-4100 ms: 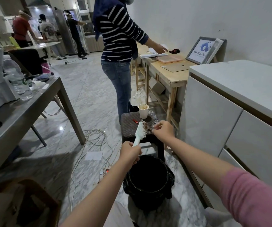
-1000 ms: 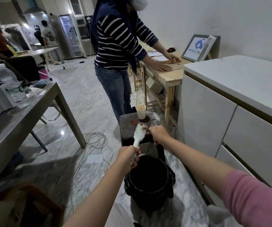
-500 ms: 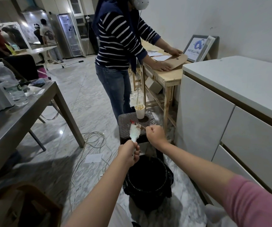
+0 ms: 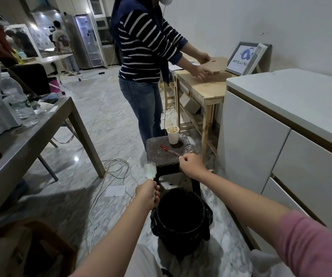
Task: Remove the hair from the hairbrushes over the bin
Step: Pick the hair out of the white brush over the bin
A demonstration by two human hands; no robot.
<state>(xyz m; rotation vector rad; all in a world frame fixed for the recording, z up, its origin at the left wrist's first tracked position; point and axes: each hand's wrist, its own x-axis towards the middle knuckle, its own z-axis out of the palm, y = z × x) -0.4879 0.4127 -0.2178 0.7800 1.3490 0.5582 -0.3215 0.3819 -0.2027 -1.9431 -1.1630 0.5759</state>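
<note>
Marble floor, bin (image 4: 181,214), hairbrush (image 4: 150,170) above left hand (image 4: 147,194)

The hairbrush (image 4: 150,170) is pale, whitish-green with light bristles. The bin (image 4: 181,220) is black, lined with a black bag. The stool (image 4: 168,154) has a dark brown woven top, bearing a white cup (image 4: 173,135) and a red pen (image 4: 168,149). The floor (image 4: 105,124) is grey-veined marble. One sleeve (image 4: 309,246) is pink. The bystander's top (image 4: 141,45) is navy with white stripes.

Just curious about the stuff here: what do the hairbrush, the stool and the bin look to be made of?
Hairbrush: probably pale plastic, smooth and slightly translucent. Stool: dark woven top, wicker-like, glossy where light catches the weave. Bin: black, its rim wrapped in a crinkled shiny liner, likely a plastic bag.
</note>
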